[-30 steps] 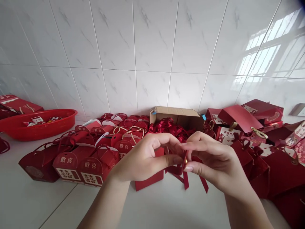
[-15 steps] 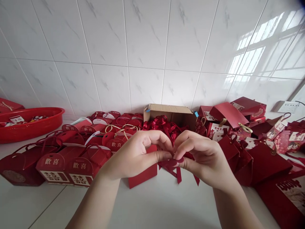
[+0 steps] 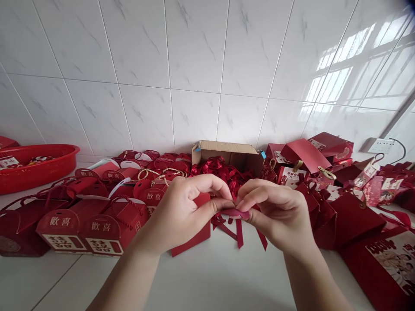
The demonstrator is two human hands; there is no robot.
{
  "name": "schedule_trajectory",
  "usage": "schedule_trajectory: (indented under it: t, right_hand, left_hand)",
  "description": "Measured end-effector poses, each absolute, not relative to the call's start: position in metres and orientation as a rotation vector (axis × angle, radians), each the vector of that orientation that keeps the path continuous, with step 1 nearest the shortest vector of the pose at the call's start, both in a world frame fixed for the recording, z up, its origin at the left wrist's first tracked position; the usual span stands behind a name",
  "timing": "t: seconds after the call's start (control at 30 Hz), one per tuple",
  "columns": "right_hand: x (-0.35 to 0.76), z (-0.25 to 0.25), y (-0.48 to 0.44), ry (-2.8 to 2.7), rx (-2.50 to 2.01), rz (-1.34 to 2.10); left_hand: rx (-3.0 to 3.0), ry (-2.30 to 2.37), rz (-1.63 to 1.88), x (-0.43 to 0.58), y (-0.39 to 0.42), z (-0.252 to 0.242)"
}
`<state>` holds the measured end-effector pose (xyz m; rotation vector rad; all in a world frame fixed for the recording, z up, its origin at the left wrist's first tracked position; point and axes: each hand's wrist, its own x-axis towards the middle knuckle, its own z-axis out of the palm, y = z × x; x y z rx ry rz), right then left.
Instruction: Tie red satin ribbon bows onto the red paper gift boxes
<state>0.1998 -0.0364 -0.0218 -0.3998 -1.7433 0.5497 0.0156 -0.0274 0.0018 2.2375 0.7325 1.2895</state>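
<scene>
Between the fingertips of both hands is a short, folded piece of red ribbon [image 3: 236,213]. My left hand [image 3: 188,216] pinches its left end with thumb and fingers. On the other end, the thumb and fingers of my right hand [image 3: 280,214] are closed. Behind them, glossy red ribbons [image 3: 215,166] spill out of an open cardboard box [image 3: 227,147], and loose ribbon tails [image 3: 239,235] hang down over the white surface. A plain red box [image 3: 194,242] stands partly hidden behind my left hand.
Several red gift boxes [image 3: 61,226] with cord handles stand in rows to the left, near a red plastic basin [image 3: 39,172]. More red boxes and bags [image 3: 356,222] are piled on the right. A tiled wall [image 3: 197,112] and a power strip [image 3: 378,145] are behind.
The ribbon piece between my fingertips has turned slightly and shows more of its lighter side. The view has shifted a little to the right. Both hands keep their pinch.
</scene>
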Motion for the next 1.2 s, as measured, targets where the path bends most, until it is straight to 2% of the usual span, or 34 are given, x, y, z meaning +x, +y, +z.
schedule_trajectory:
  t: [0.17, 0.43, 0.63, 0.73, 0.87, 0.93, 1.2]
  right_hand:
    - [0.198, -0.023, -0.035, -1.706, -0.377, 0.575]
    - [0.186, -0.026, -0.030, -1.729, -0.247, 0.881]
    - [0.188, -0.027, -0.027, -1.688, -0.302, 0.835]
    - [0.197, -0.024, -0.024, -1.764, -0.364, 0.794]
    - [0.209, -0.021, -0.021, -2.014, -0.434, 0.782]
    - [0.212, -0.020, -0.019, -2.084, -0.491, 0.734]
    - [0.203, -0.035, 0.003, -2.076, -0.702, 0.702]
  left_hand:
    - [2.271, 0.721, 1.311, 0.016, -0.029, 0.003]
    - [2.357, 0.706, 1.381, -0.002, -0.023, 0.010]
    - [2.427, 0.862, 1.246, -0.009, -0.024, 0.010]
    - [2.379, 1.281, 1.071, -0.030, -0.016, 0.007]
    - [2.270, 1.712, 0.535, -0.059, 0.003, -0.001]
    - [2.232, 1.779, 0.411, -0.066, 0.011, -0.004]
    - [2.197, 1.713, 0.332, -0.061, 0.021, -0.010]
